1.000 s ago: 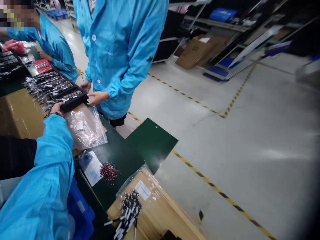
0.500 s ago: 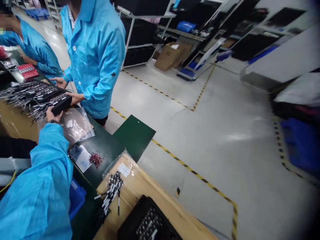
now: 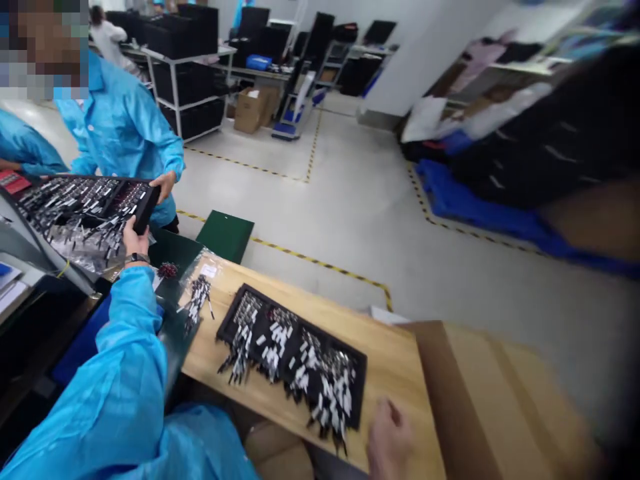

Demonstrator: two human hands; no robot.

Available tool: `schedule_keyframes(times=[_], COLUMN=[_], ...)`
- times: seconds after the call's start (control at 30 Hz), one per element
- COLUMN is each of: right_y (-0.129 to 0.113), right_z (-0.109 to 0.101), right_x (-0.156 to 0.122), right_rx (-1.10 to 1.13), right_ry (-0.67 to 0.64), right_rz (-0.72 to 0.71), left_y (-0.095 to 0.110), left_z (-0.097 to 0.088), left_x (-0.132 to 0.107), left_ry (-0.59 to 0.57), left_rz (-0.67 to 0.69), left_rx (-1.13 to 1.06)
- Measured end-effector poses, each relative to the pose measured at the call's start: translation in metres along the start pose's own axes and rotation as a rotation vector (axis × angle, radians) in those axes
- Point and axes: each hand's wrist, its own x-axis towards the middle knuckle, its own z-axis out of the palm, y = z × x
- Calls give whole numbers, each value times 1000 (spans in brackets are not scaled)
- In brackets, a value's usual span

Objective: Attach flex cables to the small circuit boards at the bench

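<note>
My left hand (image 3: 136, 239), with a watch at the wrist, is closed on the near corner of a long black tray (image 3: 146, 208). Rows of small parts with black-and-white leads fill this tray, and the leads hang over its near side. A co-worker's hand (image 3: 164, 185) holds the same end of it. My right hand (image 3: 391, 433) is low at the right, its fingers curled but smeared by motion; nothing shows in it. Beside it, a second black tray (image 3: 363, 383) of similar leaded parts lies on a wood-coloured board (image 3: 400, 353).
A loose bunch of leads (image 3: 200, 297) and a clear bag lie on the board's left end. Dark red small parts (image 3: 167, 270) sit on the green table (image 3: 175, 293). A cardboard box (image 3: 480, 400) stands at the right. The co-worker in blue (image 3: 120, 113) stands across the table.
The view has swung right and down, bringing the second tray and my right hand into sight. My left hand keeps hold of the first tray, as does the co-worker.
</note>
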Motion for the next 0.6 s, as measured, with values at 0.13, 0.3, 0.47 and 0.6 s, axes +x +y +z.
schedule_keyframes(times=[0.13, 0.3, 0.47, 0.6], right_y=[12, -46, -100, -70], right_z=[6, 24, 34, 20], right_x=[-55, -110, -85, -46], right_rx=[210, 509, 718, 823], right_ry=[-324, -867, -1102, -885], right_rz=[-103, -60, 128, 179], left_y=[-45, -113, -170, -199], left_z=[2, -35, -99, -143], left_x=[-142, -328, -472, -529], left_ry=[-124, -288, -479, -866], left_rz=[-95, -243, -414, -582], left_rx=[-68, -43, 63, 290])
